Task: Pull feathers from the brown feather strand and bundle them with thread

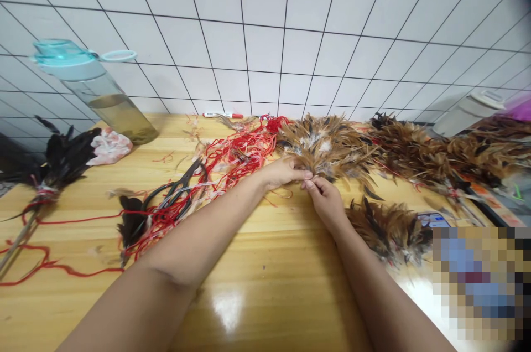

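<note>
My left hand (286, 173) reaches to the near edge of a spread heap of brown feathers (344, 150), its thumb and fingers pinched together. My right hand (327, 200) meets it there, fingertips touching or almost touching those of the left. Whatever lies between the fingertips is too small to make out; it may be a feather or its quill. Left of the heap lies a tangle of red and pink string (244, 150). A smaller bunch of brown feathers (392, 227) rests beside my right wrist.
Black-handled scissors (176, 191) lie among red strings on the left. A tilted-looking water bottle (120, 108) stands near black feathers on a stick (62, 161). More brown feathers (440, 147) and a pale cup (468, 111) are at right. A red marker (224, 115) lies by the tiled wall.
</note>
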`<state>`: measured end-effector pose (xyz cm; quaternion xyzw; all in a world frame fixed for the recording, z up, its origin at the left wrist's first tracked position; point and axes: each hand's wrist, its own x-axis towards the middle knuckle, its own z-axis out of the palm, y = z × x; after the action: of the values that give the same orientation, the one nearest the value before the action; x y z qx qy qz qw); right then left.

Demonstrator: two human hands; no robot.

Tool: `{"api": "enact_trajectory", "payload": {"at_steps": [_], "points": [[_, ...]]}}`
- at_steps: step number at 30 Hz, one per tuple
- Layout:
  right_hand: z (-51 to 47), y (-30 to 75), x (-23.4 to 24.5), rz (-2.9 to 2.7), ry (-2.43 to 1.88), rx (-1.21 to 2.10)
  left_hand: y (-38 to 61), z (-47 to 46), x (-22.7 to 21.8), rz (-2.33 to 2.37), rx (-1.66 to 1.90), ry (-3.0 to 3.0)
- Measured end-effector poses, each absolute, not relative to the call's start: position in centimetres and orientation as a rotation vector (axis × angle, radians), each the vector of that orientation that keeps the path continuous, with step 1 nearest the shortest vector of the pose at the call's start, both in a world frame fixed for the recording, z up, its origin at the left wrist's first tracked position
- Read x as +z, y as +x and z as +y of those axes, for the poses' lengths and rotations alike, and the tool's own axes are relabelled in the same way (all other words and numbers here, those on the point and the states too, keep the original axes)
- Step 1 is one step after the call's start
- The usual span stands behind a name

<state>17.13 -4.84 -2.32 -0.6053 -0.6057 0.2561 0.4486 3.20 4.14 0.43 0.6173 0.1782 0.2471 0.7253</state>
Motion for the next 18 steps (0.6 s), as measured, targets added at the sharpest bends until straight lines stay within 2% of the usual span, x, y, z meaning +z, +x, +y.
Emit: {"api": "enact_trajectory", "payload": {"at_steps": [8,18], "points": [[-5.11,16.65,-1.81,-1.256,-1.448,0.753,3.22,4.46,0.33,0.529,0.598,1.019],[-5.01,16.73,-1.67,-1.164,-1.328,0.873,3.14,4.36,0.47,0.533,0.546,0.998]]}}
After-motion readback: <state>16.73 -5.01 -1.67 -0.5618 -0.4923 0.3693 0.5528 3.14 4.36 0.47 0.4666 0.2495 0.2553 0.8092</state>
